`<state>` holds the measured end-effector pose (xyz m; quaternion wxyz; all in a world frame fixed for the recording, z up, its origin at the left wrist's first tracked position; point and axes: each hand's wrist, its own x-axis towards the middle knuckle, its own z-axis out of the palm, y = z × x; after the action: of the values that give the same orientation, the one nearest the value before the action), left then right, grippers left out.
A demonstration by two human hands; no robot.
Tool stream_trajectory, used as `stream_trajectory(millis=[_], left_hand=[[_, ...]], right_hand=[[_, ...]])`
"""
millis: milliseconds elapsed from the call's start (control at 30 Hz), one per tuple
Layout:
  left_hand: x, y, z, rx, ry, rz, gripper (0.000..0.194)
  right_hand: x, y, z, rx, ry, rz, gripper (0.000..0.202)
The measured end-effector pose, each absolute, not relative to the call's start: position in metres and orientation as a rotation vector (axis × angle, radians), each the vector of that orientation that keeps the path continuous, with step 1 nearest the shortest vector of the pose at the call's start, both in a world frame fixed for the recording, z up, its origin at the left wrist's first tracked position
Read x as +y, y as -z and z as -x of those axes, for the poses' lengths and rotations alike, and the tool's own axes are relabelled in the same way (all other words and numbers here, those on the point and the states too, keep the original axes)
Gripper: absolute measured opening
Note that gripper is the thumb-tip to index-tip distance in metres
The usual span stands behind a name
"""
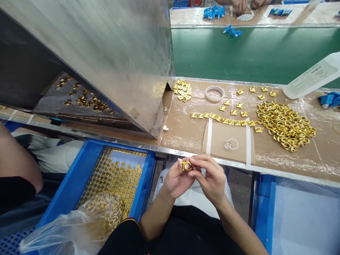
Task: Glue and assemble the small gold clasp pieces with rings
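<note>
Head view: one shiny gold-coloured metal ring (183, 166) is pinched by the left fingers (174, 171), nearer than the brown cardboard-covered desk (183, 136); right fingers (204, 163) curl at its right, grip unclear.

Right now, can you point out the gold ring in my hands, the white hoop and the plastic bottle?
Gold ring (183, 166): head view, on its flat side.
White hoop (214, 100): head view, on its near rim.
Plastic bottle (312, 76): head view, mid-body.

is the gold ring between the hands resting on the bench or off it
Off it: the gold ring is held in the left hand, short of the bench, with the right hand at its other side.
</note>
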<state>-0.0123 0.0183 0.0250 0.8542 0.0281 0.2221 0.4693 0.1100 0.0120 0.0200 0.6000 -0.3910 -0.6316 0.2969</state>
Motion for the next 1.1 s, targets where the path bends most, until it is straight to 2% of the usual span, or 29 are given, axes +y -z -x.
stream_trajectory(millis=[233,500,1100], left_hand=[[0.017,-0.025,0.011,0.468,-0.999,-0.072,0.040],[0.018,-0.028,0.011,0.447,-1.000,-0.044,0.042],[0.015,-0.027,0.012,0.425,-1.010,-0.030,0.040]], right_hand=[[0.011,-0.018,-0.114,-1.438,-0.730,0.870,0.013],[0.005,-0.016,-0.105,-1.489,-0.474,0.929,0.018],[-0.002,-0.020,-0.097,-1.461,-0.514,0.977,0.019]])
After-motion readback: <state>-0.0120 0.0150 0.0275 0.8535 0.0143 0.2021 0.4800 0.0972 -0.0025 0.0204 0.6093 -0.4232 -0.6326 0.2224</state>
